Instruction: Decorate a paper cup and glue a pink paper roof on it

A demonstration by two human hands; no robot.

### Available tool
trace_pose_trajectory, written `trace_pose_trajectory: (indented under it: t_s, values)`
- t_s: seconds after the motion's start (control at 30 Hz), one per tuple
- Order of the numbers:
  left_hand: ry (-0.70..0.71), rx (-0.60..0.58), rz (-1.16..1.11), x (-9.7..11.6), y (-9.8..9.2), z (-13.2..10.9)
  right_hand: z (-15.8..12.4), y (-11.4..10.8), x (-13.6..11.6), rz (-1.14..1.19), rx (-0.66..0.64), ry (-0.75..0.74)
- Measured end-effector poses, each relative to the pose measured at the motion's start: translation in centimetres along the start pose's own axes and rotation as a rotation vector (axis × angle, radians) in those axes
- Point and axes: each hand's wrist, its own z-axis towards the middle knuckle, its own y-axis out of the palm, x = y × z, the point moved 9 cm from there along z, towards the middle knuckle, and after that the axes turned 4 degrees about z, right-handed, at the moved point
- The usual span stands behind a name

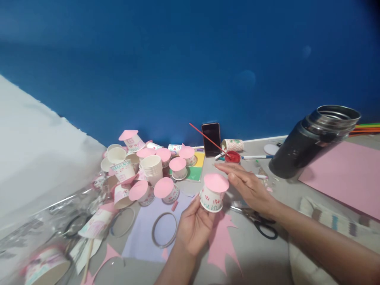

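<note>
My left hand (196, 225) holds a small paper cup (212, 200) upside down, its wide rim low. The cup has red and green drawings and a pink paper disc (216, 183) on top. To the right of the cup, my right hand (247, 188) is raised with its fingers stretched out, holding nothing. Pink paper scraps (222, 245) lie below the cup. Black-handled scissors (264, 227) lie beneath my right forearm.
Several pink-topped cups (178, 168) and a stack of white cups (151, 166) stand at the left. A phone (211, 138) leans on the blue wall, near a red paint pot (232, 157). A black flask (303, 142) and pink sheet (347, 170) are right.
</note>
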Motion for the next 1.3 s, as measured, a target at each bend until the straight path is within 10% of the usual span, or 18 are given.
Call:
trace_pose_trajectory:
  t_s: [0.77,1.03,1.3]
  values:
    - [0.267,0.056,0.108,2.0,1.1,-1.0,-0.5,0.2,0.7,-0.060,-0.064,0.049]
    - [0.338,0.014,0.302,2.1,2.1,-1.4,-1.0,1.2,-2.6,-0.391,-0.120,-0.388]
    - [0.327,0.033,0.312,2.2,1.8,-1.4,-1.2,2.0,-2.9,-0.458,-0.123,-0.411]
